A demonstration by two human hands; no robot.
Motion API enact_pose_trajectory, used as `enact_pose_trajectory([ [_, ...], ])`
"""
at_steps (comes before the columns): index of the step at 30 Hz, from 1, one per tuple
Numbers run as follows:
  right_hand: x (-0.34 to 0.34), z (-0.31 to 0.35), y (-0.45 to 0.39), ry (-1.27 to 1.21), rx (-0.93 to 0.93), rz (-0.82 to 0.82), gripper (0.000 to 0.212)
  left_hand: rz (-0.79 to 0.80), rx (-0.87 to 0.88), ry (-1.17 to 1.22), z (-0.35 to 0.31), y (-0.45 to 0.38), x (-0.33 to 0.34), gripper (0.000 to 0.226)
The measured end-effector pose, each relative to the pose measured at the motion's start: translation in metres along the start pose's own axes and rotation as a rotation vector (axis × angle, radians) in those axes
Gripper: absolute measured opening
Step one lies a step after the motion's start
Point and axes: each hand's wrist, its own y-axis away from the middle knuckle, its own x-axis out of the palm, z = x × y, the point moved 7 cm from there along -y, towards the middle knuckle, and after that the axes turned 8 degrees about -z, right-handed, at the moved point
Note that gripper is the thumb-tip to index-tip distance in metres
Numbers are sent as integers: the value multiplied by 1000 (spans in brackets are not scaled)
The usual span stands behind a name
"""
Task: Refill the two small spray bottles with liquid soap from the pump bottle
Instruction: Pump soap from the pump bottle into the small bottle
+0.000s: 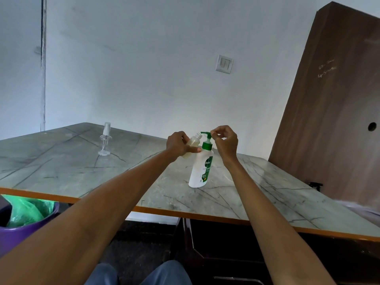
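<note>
A white pump bottle [200, 169] with a green pump head stands upright on the marble-patterned table [82, 171]. My left hand [178, 145] grips a small uncapped spray bottle [193, 143] holding pale yellowish liquid, tilted with its open neck just under the green spout. My right hand [225, 141] has its fingertips pinched on the back of the pump head. A second small spray bottle [105, 139], clear and capped, stands upright at the far left of the table, apart from both hands.
A purple bin [26, 225] lined with a green bag sits on the floor at lower left. A brown wooden board [333, 103] leans against the wall at the right. The table's orange front edge runs across near my knees.
</note>
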Motion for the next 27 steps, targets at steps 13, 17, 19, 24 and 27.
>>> enact_pose_trajectory([
  [13, 25, 2, -21, -45, 183, 246, 37, 98, -171, 258, 32, -8, 0, 20],
  [17, 26, 5, -22, 24, 139, 238, 24, 74, -156, 239, 36, -8, -2, 25],
  [19, 26, 2, -22, 56, 131, 261, 23, 73, -149, 222, 36, -7, -4, 26],
  [24, 22, 2, -22, 96, 113, 321, 23, 35, -92, 168, 29, -3, -9, 34],
  [27, 8, 5, -27, 10, 115, 175, 23, 35, -90, 173, 26, 0, -7, 34],
])
